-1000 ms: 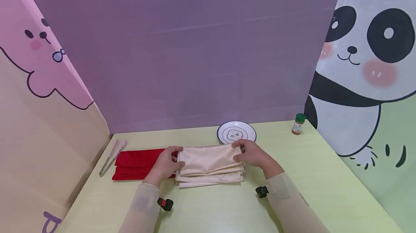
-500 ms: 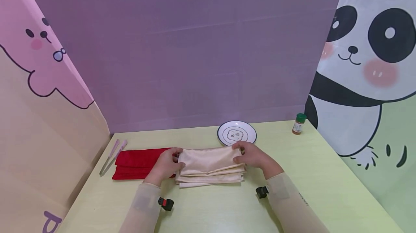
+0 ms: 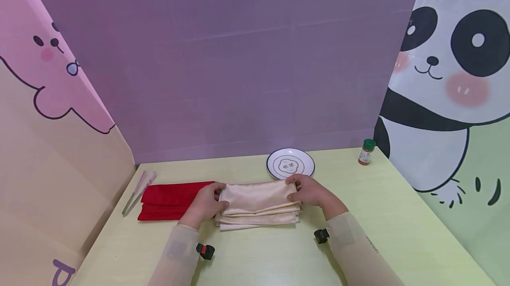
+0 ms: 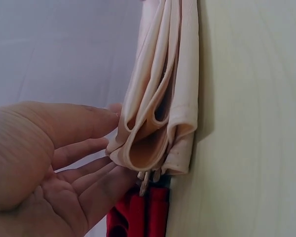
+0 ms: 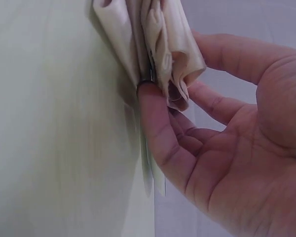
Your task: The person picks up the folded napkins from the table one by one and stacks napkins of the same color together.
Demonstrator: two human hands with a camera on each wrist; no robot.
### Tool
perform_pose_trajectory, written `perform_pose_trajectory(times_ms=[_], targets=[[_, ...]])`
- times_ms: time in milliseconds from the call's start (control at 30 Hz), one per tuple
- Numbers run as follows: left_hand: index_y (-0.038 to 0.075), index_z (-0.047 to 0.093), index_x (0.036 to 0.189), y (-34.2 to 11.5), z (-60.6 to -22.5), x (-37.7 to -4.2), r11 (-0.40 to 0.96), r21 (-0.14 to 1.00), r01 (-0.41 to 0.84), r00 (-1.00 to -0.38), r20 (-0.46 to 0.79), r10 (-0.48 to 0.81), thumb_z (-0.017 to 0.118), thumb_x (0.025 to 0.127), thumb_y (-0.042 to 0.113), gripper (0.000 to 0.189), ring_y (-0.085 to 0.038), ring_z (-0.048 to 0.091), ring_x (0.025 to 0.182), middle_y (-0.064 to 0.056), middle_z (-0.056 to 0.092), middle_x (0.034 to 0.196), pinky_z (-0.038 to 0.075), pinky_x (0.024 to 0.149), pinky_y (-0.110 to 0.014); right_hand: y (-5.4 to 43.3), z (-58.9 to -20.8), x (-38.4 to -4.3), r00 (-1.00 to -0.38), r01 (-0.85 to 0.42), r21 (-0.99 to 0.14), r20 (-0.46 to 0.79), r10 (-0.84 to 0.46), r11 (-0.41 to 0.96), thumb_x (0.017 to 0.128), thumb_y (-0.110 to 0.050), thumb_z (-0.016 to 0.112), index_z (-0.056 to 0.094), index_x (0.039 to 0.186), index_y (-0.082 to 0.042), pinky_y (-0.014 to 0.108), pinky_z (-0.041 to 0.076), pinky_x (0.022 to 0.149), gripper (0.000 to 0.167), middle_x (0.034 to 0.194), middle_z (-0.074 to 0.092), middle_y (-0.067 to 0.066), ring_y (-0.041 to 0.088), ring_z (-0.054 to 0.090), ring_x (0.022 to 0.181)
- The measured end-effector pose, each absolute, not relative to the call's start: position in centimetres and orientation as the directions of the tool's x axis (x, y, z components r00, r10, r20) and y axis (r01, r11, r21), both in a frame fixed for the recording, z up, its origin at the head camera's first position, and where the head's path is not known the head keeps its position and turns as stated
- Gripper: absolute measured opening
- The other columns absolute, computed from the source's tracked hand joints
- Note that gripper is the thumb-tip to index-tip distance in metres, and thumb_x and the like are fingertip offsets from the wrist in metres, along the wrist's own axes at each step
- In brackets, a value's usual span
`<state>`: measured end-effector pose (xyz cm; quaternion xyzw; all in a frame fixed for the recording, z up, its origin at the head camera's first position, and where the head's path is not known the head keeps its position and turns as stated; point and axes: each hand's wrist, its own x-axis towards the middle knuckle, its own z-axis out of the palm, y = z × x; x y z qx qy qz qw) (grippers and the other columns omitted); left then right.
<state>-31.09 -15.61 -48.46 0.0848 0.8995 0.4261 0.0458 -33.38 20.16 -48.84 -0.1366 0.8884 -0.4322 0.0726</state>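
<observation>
A cream satin cloth, folded into several layers, lies on the table in the middle of the head view. My left hand pinches its left end, thumb over the top layer and fingers at the far side. In the left wrist view the looped folds of the cloth show beside that hand. At the opposite end my right hand holds the cloth between thumb and fingers. The right wrist view has one finger of the right hand reaching under the layers. A folded red cloth lies left of the cream one, partly behind my left hand.
Tongs with pink handles lie at the table's left edge. A white plate with a dark rim stands behind the cream cloth. Far right at the back is a small green-lidded jar. A purple backdrop rises behind the table.
My left hand has shifted slightly to the right along the cream cloth's end. The cloth's far edge has sunk a little. My right hand stays on its end, almost unmoved.
</observation>
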Motion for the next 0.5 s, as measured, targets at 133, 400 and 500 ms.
perform_pose_trajectory(times_ms=[133,400,500], targets=[[0.0,0.059,0.142,-15.33,-48.53,-31.11,0.633,0.764,0.124,-0.98,-0.005,0.197,0.082,0.09,0.006,0.057,-0.031,0.064,0.11,-0.017,0.065,0.126,0.061,0.087,-0.039,20.16,-48.68,-33.36,-0.953,-0.184,-0.779,-0.007,-0.301,0.6,0.085,-0.007,0.083,0.065,0.123,0.001,0.039,0.05,0.081,0.043,0.109,0.064,0.016,0.028,0.058,0.097],[0.0,0.059,0.144,-14.89,-48.86,-31.22,0.684,0.713,0.157,-0.977,0.009,0.215,0.083,0.09,0.009,0.06,-0.029,0.061,0.11,-0.016,0.063,0.128,0.058,0.095,-0.043,20.37,-48.71,-33.41,-0.96,-0.14,-0.772,-0.048,-0.277,0.62,0.086,-0.008,0.082,0.065,0.124,-0.002,0.04,0.049,0.083,0.042,0.11,0.063,0.015,0.027,0.058,0.098],[-0.001,0.059,0.144,-14.93,-49.04,-31.35,0.687,0.706,0.173,-0.974,0.016,0.228,0.083,0.09,0.009,0.06,-0.028,0.061,0.11,-0.016,0.063,0.129,0.058,0.096,-0.043,20.4,-48.83,-33.46,-0.96,-0.132,-0.776,-0.055,-0.274,0.616,0.086,-0.007,0.082,0.065,0.124,-0.002,0.039,0.049,0.08,0.041,0.108,0.062,0.015,0.027,0.057,0.096]])
